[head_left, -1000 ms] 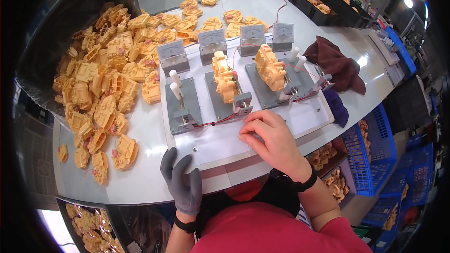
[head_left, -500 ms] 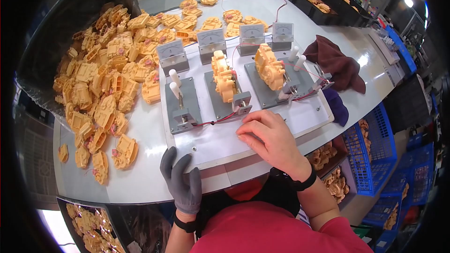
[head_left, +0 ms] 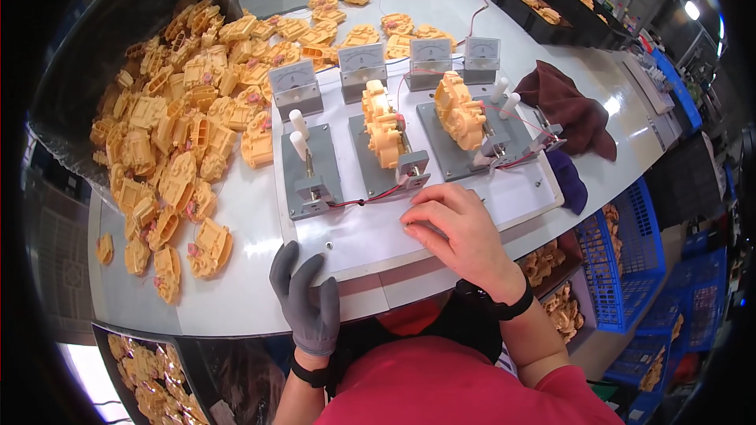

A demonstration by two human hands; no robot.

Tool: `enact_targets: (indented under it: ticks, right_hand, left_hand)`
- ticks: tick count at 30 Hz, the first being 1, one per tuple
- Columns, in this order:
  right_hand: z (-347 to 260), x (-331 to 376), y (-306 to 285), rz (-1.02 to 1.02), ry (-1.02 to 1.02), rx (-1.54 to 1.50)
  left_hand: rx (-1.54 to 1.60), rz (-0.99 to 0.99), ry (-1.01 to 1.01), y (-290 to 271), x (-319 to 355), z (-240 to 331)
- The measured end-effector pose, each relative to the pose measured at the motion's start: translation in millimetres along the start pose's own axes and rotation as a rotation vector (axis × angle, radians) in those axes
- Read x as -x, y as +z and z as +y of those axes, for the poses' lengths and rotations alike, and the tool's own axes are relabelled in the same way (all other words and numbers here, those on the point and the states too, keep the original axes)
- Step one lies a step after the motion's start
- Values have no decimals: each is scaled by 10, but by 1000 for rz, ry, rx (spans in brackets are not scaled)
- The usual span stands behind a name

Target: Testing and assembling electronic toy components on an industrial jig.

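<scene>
My left hand (head_left: 311,307), in a grey glove, is by the front edge of a white board (head_left: 358,248), fingers apart and holding nothing. My bare right hand (head_left: 461,236) rests over the board's front part, fingers loosely bent with a gap above the thumb; nothing shows in it. Just beyond it stands a grey test fixture (head_left: 366,161) carrying a yellow plastic gear housing (head_left: 383,126). To its right, another fixture (head_left: 441,161) bears a second yellow housing (head_left: 459,114). The left fixture (head_left: 323,157) has two bare white pegs. Red and black wires (head_left: 361,202) link the fixtures.
Several analog meters (head_left: 362,71) line the board's far side. Yellow housings (head_left: 177,114) spill from a black bin (head_left: 75,55) at the left. A brown cloth (head_left: 563,106) and a purple cloth (head_left: 565,181) lie at the right. Black trays (head_left: 543,27) stand far right; blue crates (head_left: 622,267) sit below.
The whole view has shifted slightly, with the board a little further right. My hands keep nearly the same pose, and the housings stay on their fixtures.
</scene>
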State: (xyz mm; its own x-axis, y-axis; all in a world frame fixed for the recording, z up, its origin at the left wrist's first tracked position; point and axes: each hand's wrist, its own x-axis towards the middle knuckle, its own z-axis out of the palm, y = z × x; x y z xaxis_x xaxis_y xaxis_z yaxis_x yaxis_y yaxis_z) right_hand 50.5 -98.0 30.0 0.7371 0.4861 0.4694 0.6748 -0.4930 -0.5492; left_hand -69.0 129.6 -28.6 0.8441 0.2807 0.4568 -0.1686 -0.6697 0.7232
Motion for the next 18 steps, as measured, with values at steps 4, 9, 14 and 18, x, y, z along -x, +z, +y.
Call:
enact_targets:
  ticks: [4,9,14,18]
  right_hand:
    - [-1,1,1,-1,0,3]
    - [5,-4,9,7,-10,3]
    - [13,-2,6,12,-11,4]
    - [21,0,10,22,-34,4]
  left_hand:
    - [-1,-1,-1,-1,1,-1]
    - [-1,0,-3,0,-8,5]
    - [-4,-3,-2,1,-5,1]
    - [-6,-5,-2,0,-4,2]
